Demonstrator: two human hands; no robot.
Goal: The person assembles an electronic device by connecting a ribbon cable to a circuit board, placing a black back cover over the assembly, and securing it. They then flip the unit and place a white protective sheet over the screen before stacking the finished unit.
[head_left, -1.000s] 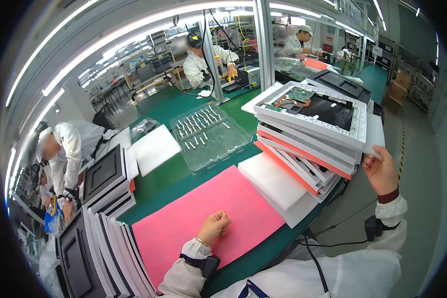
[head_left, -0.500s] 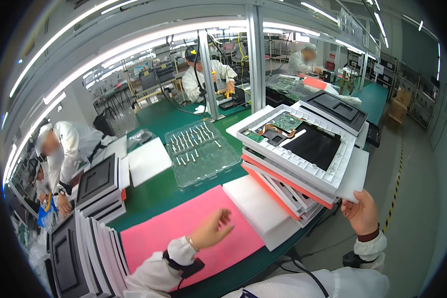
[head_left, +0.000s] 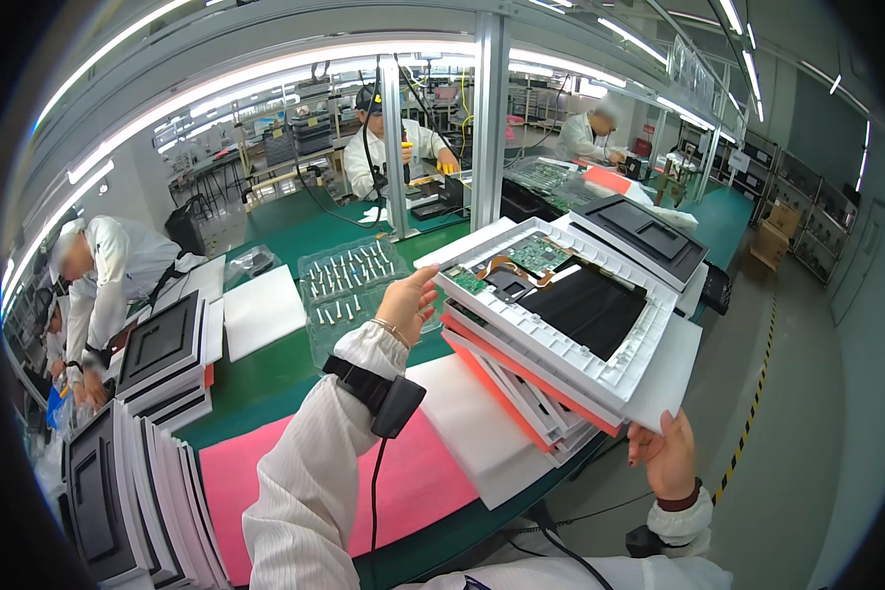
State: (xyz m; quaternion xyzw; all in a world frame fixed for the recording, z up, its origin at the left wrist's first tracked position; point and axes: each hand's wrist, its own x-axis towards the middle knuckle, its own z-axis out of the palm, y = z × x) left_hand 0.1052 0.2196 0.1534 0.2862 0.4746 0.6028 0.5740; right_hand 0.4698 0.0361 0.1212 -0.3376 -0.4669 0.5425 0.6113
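Note:
At the right, a stack of device parts holds a white plastic housing [head_left: 615, 385] on top, with a green circuit board [head_left: 536, 254], orange ribbon cable and black panel inside. A white sheet [head_left: 667, 369] lies beneath this housing and juts out past its edges. My right hand [head_left: 667, 460] pinches the near right corner of that sheet. My left hand [head_left: 408, 307] is raised at the housing's left corner, fingers partly bent and apart. Its fingertips are at or against the corner; whether they touch the housing or the sheet I cannot tell.
A pink sheet [head_left: 354, 482] covers the near bench beside white sheets [head_left: 477, 423]. Stacked black-and-white frames [head_left: 103, 492] stand at left. A clear tray [head_left: 329, 329] holds several small cables behind my left hand. A metal post [head_left: 489, 128] rises beyond. Co-workers sit or lean farther back.
My left hand has moved up and away from above the pink sheet to the housing's left corner. My right hand keeps its pinch on the white sheet. The view has shifted slightly.

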